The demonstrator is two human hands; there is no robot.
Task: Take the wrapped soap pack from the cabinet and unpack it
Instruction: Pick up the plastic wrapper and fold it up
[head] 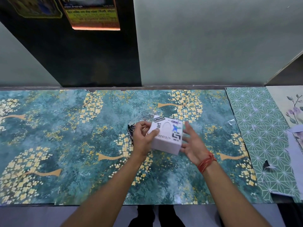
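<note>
A white box-shaped soap pack (165, 141) with printed stickers on top sits in the middle of the counter (65, 136). My left hand (144, 136) grips its left side, thumb on the top face. Against the pack's right side rests my right hand (192, 141), fingers spread, with a red thread around the wrist. Crinkled clear wrapping (146, 116) and a dark patterned piece (131, 130) lie just behind and to the left of the pack, partly hidden by my left hand.
The counter is covered with teal floral paper; a green geometric sheet (262, 136) and a pale flower sheet (288, 105) lie at the right. A dark panel (82, 54) with posters rises behind, beside a pale wall. The counter's front edge is near my body.
</note>
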